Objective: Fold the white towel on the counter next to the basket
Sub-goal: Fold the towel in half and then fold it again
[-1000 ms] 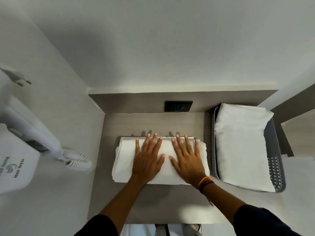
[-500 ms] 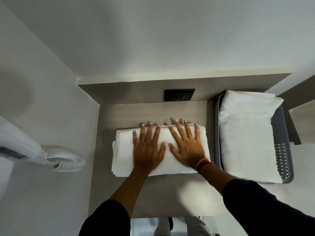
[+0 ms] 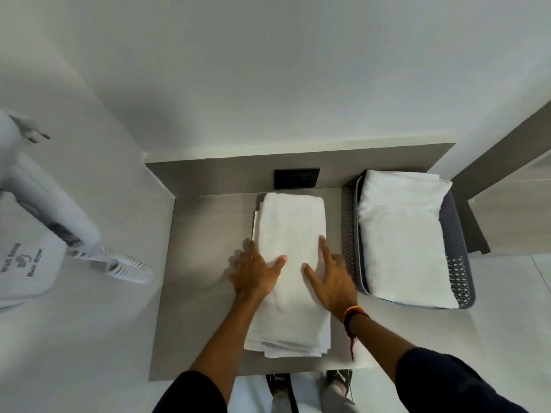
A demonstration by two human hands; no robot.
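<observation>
I see the folded white towel [image 3: 290, 272] lying lengthwise on the grey surface [image 3: 202, 293], just left of the basket [image 3: 348, 234]. My L hand [image 3: 256, 274] and R hand [image 3: 332, 278] rest flat at its sides, fingers spread, gripping nothing.

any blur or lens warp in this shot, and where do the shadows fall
Head view: the left hand is smeared by motion blur and the right hand a little less, while the white towel stays fairly sharp; the wide-angle lens bends the hair dryer and walls at the edges; soft shadow lies on the counter left of the left hand.
</observation>
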